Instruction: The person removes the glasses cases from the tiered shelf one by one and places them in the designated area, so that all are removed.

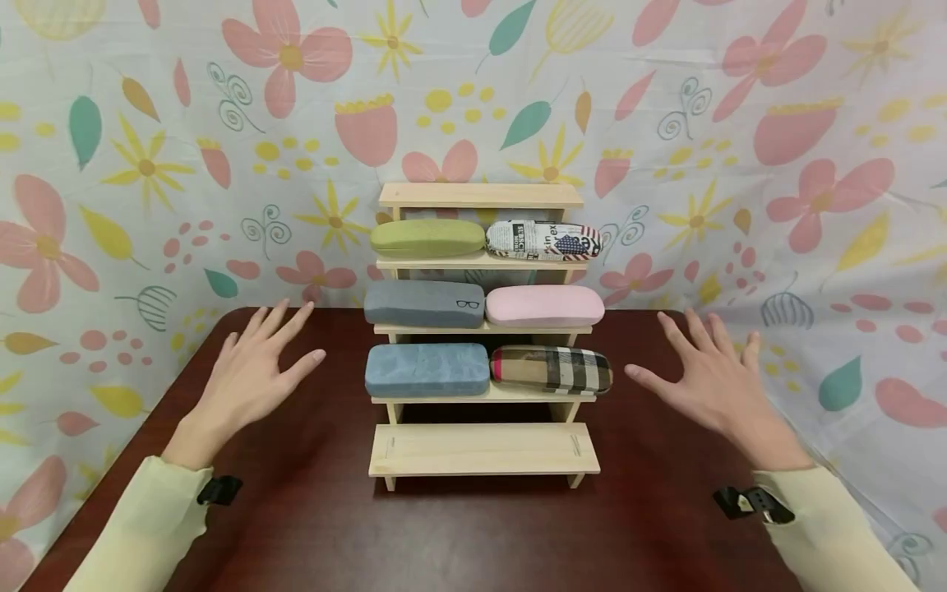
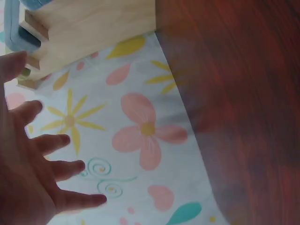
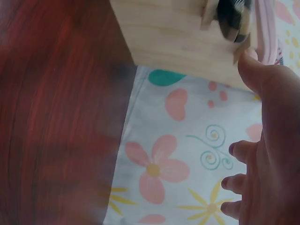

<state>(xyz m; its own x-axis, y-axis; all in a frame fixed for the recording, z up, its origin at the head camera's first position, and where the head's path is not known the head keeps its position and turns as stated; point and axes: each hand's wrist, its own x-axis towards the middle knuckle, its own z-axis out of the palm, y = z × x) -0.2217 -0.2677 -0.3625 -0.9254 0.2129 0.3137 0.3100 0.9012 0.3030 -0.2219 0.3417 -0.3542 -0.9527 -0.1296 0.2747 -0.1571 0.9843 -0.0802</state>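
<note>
A stepped wooden rack (image 1: 481, 196) stands at the middle of a dark red table (image 1: 311, 526), backed by a flowered cloth (image 1: 111, 164). It has four shelves rising from near to far, plus a top board. The nearest, lowest shelf is bare; each of the next three carries two glasses cases, six in all, every one lying flat with its long axis running left to right.

On the lowest filled shelf sit a blue case (image 1: 426, 370) at left and a plaid case (image 1: 551, 369) at right, their ends touching. Above them are a grey case (image 1: 424, 304) with a small glasses mark and a pink case (image 1: 544, 306). On the far, highest filled shelf are a green case (image 1: 427, 238) and a newsprint case (image 1: 543, 240) with a flag patch.

The left hand (image 1: 255, 374) is spread palm down over the table to the left of the rack, fingers straight and apart, holding nothing; the blue case is the nearest to it. The right hand (image 1: 713, 378) is spread the same way to the right, fingers straight, holding nothing, with the plaid case nearest. Both hands are apart from the rack. Pale yellow sleeves (image 1: 140, 526) cover both forearms.
</note>
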